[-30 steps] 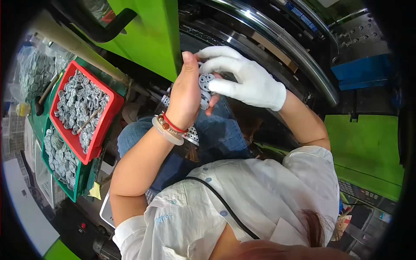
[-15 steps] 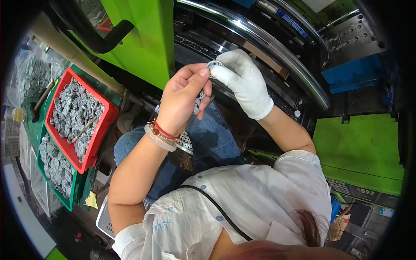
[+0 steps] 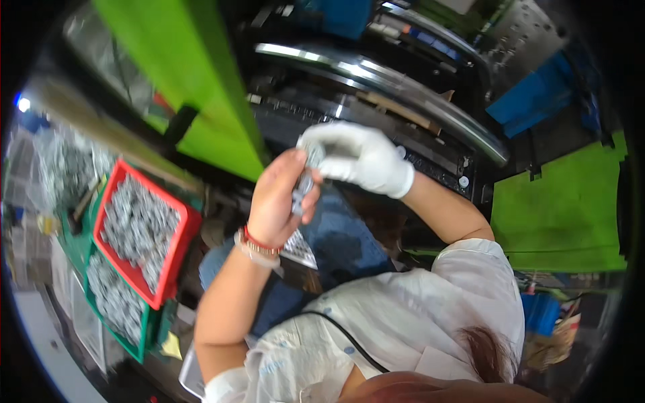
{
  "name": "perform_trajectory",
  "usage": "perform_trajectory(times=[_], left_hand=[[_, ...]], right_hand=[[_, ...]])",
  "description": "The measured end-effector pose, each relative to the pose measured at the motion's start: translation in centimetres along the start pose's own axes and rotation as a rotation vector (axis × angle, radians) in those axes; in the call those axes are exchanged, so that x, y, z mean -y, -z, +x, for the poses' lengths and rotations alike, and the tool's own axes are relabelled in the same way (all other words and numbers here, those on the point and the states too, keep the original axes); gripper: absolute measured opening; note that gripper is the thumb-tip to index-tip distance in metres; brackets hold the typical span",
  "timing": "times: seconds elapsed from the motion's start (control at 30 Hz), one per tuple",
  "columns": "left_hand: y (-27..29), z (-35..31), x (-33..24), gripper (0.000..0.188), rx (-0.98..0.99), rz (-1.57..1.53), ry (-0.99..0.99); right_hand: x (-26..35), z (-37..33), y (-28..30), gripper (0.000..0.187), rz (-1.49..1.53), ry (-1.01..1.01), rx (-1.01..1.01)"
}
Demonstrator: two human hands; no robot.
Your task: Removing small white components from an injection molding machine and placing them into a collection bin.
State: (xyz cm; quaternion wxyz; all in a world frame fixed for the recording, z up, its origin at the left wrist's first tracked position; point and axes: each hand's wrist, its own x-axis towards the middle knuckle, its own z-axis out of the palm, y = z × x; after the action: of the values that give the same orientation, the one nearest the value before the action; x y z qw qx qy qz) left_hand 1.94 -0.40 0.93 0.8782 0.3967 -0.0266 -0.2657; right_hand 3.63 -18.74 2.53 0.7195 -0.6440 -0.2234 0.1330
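Observation:
My bare left hand (image 3: 277, 198) is closed, with thumb and forefinger pinching a small grey wheel-like part (image 3: 314, 155). More small grey parts (image 3: 301, 195) are tucked between its palm and curled lower fingers. My right hand (image 3: 363, 159), in a white knitted glove, meets it from the right. Its thumb and fingers bend round the far side of the same wheel-like part, so both hands grip it. Motion blur hides the part's details. Both hands are raised above my lap, in front of the machine.
To the left, a red tray (image 3: 183, 245) heaped with grey parts overlaps a green tray (image 3: 138, 352) of similar parts. A clear bag (image 3: 64, 161) of parts lies behind them. Ahead are a green machine door (image 3: 208, 87) and a shiny metal bar (image 3: 403, 87); a green panel (image 3: 561, 215) stands right.
The whole view has swung, shifting the trays rightward and down in the picture. My gloved fingers now arch further over the wheel-like part, and both hands sit slightly lower.

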Motion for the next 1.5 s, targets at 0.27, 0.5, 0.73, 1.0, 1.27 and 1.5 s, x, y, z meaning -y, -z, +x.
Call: perform_trajectory(times=[0.27, 0.5, 0.73, 1.0, 1.27, 1.5], left_hand=[[-1.4, 0.0, 0.9, 0.021, -0.014, 0.074, 0.037], [-1.1, 0.6, 1.9, 0.018, -0.029, 0.096, 0.085], [-0.6, 1.3, 1.8, 0.017, -0.068, 0.07, 0.131], [-0.9, 1.4, 1.7, 0.019, -0.048, 0.08, 0.154], [-0.9, 1.3, 1.9, 0.021, -0.053, 0.093, 0.136], [-1.0, 1.4, 2.0, 0.02, -0.048, 0.092, 0.145]], right_hand=[[4.5, 4.7, 12.9, 0.036, -0.192, 0.348, -0.506], [5.5, 14.8, 29.1, 0.042, -0.263, 0.438, -0.787], [5.0, 19.1, 32.0, 0.043, -0.124, 0.47, -0.77], [4.6, 20.1, 33.7, 0.046, -0.263, 0.504, -0.725], [4.4, 20.5, 34.1, 0.037, -0.278, 0.525, -0.79], [4.9, 20.8, 34.8, 0.028, -0.172, 0.519, -0.776]])
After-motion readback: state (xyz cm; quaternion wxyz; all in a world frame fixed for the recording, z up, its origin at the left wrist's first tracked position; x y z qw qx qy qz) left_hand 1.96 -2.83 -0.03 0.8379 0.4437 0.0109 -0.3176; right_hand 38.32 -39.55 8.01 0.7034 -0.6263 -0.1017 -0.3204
